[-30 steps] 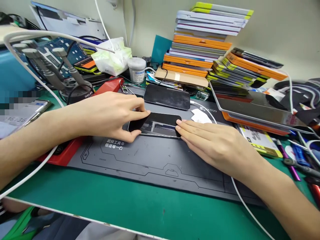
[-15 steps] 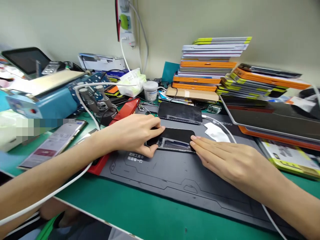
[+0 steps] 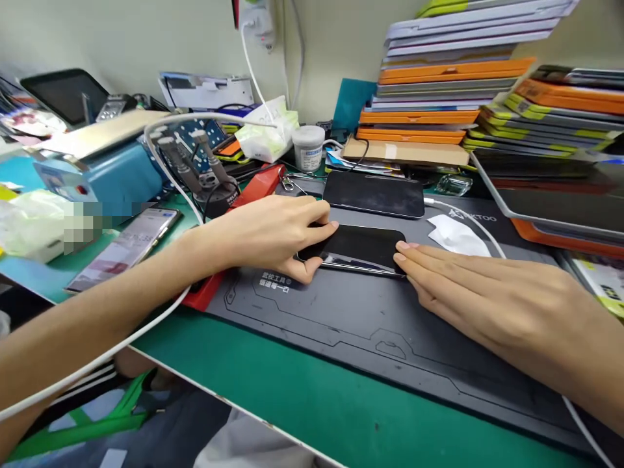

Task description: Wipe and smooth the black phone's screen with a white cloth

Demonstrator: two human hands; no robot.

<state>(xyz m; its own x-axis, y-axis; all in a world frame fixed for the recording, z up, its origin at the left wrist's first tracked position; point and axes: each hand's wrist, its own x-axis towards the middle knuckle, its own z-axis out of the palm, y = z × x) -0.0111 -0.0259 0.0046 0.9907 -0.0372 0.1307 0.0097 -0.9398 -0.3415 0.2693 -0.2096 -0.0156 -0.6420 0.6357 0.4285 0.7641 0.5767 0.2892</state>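
Note:
A black phone point(image 3: 361, 246) lies flat on the dark grey work mat point(image 3: 341, 325). My left hand point(image 3: 268, 234) pinches the phone's left end, thumb at the near edge and fingers over the top. My right hand point(image 3: 487, 292) lies flat on the mat with its fingers stretched out together, and the fingertips press against the phone's right end. A second black phone point(image 3: 374, 193) lies face up just behind the first.
A white wipe point(image 3: 458, 235) and a white cable point(image 3: 468, 218) lie on the mat's right. Stacked orange and grey boxes point(image 3: 439, 97) stand behind. At left are a red tool point(image 3: 253, 188), a screwdriver stand point(image 3: 205, 169), a lit phone point(image 3: 124, 247) and a blue machine point(image 3: 97, 175).
The camera view has shifted left and closer. Both hands stay at the phone's ends; the reflection in its glass has gone.

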